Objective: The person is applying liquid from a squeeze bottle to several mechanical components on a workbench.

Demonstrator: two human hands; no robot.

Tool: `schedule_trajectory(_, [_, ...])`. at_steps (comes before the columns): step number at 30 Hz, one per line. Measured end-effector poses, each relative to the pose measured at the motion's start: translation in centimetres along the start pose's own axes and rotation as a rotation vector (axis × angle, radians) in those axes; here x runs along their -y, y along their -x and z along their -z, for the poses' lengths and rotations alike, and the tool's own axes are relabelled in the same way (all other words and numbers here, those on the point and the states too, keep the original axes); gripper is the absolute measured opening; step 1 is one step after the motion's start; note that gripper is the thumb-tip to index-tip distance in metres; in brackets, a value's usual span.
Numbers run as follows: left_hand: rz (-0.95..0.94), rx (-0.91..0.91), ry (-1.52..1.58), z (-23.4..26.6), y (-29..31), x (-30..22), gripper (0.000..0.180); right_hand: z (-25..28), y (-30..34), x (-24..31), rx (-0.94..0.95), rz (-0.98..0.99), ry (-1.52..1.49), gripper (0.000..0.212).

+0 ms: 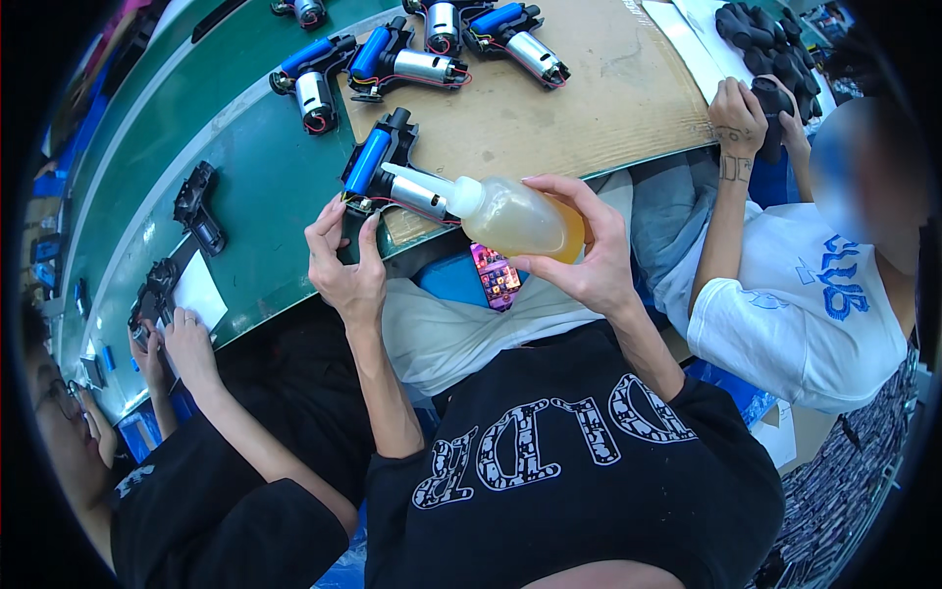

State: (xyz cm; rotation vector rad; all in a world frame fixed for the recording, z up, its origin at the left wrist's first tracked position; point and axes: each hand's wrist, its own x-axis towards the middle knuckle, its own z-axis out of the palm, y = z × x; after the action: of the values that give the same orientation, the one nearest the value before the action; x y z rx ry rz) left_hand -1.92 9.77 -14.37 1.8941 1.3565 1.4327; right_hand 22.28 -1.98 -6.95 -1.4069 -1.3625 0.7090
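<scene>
My right hand (594,250) is closed around a translucent squeeze bottle (520,218) with yellowish liquid in its lower part. The bottle is tipped on its side, and its long white nozzle points left, over a half-built power tool body (368,162). That body has a black shell, a blue cylindrical battery, a silver motor and thin red wires. At its near end, my left hand (348,265) grips the edge between thumb and fingers. The nozzle tip lies over the joint between battery and motor; whether it touches is unclear.
Several similar tool bodies (422,65) lie on brown cardboard (608,79) and the green table (260,167). A black shell (199,208) sits left. Co-workers' hands handle parts on both sides, near a black part pile (765,39). A lit phone (496,277) rests at my lap.
</scene>
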Motion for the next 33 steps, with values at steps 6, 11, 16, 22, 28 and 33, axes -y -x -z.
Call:
schedule_trajectory(6, [-0.006, -0.002, -0.01, 0.0, -0.01, 0.0, 0.036, -0.03, 0.0, -0.1, -0.003, 0.004, 0.009, 0.069])
schedule_trajectory(11, [0.011, 0.003, 0.008, -0.03, 0.04, -0.02, 0.037, 0.04, -0.03, -0.07, -0.004, 0.004, 0.006, 0.068])
schedule_trajectory(16, [0.022, 0.009, 0.006, -0.01, 0.0, -0.17, 0.036, 0.02, -0.12, -0.29, -0.009, 0.01, 0.015, 0.068])
schedule_trajectory(22, [0.03, 0.007, 0.014, 0.03, -0.03, -0.34, 0.037, 0.21, -0.15, 0.13, -0.004, -0.002, 0.002, 0.068])
schedule_trajectory(28, [0.036, 0.015, 0.01, 0.04, -0.1, -0.42, 0.036, 0.21, -0.21, -0.04, -0.007, 0.007, 0.001, 0.067])
schedule_trajectory(33, [0.028, 0.014, 0.009, 0.01, -0.13, -0.38, 0.036, 0.22, -0.23, -0.04, -0.01, 0.006, 0.015, 0.068])
